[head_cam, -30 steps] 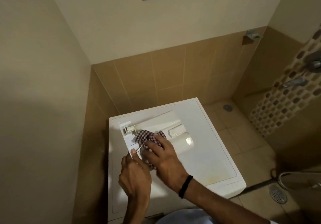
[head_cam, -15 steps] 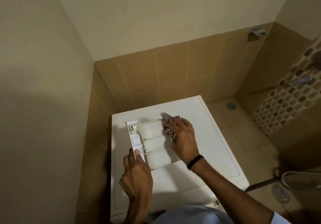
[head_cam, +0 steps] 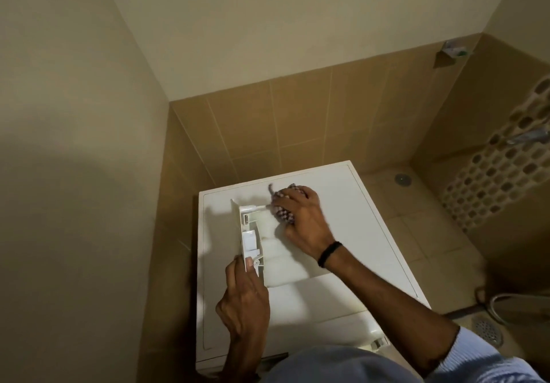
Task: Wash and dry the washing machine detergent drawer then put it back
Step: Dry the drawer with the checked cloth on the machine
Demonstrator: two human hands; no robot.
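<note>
Washing machine: A big white boxy washing machine [head_cam: 372, 234] stood in a corner with brown wall tiles behind it and on its left.
Drawer: The long white plastic detergent drawer [head_cam: 259, 243] lay flat on top of the washing machine, toward the machine's left side. Its front plate stood up on edge along the left, and its cups faced up.
Left hand: The left hand [head_cam: 244, 296] was at the front part of the machine's top. Its fingers and thumb gripped the near end of the drawer's front plate.
Right hand: The right hand [head_cam: 300, 216] was toward the back of the machine's top. Its fingers were curled over a cloth and pressed it down on the far end of the drawer. This hand looked blurry.
Cloth: The small dark-and-white checked cloth [head_cam: 282, 214] was bunched up under the right hand, and a bit of it stuck out toward the back of the machine.
Wrist: A thin black band [head_cam: 329, 254] sat on the right wrist.
Sleeve: A light blue sleeve [head_cam: 482, 356] covered the right arm near the front of the machine.
Floor: A round metal floor drain [head_cam: 486, 330] was on the tiled floor to the right of the machine's front. A smaller round drain [head_cam: 401, 179] was to the right of the machine's back.
Wall: A small metal tap [head_cam: 454, 49] sat high on the tiles, up and to the right of the machine.
</note>
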